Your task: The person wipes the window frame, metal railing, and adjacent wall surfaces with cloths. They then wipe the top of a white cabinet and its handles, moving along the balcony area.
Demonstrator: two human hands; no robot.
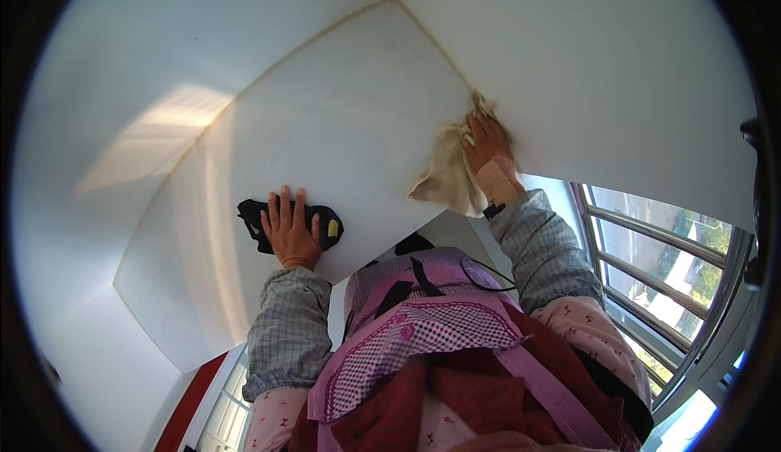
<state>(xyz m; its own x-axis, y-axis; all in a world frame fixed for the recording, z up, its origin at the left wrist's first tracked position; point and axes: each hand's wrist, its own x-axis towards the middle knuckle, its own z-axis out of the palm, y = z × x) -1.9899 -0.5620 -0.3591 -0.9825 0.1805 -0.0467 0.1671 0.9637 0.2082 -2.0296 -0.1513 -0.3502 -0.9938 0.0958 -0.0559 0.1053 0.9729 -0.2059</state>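
Note:
My left hand lies flat, fingers spread, over a black item with yellow patches, perhaps folded fabric. That item rests on a white flat surface. Farther to the right, my right hand presses a beige cloth into the seam where the surface meets the right wall. Part of the cloth is bunched beyond the fingertips, and the rest hangs loosely toward me, reaching the surface's near edge. The palm hides some of it. Grey checked sleeve covers are on both forearms.
White walls enclose the surface on its far sides, with yellowish seams along the joints. A window with metal bars stands at the right. My body, in a pink checked apron, is close to the near edge. Sunlight falls on the left wall.

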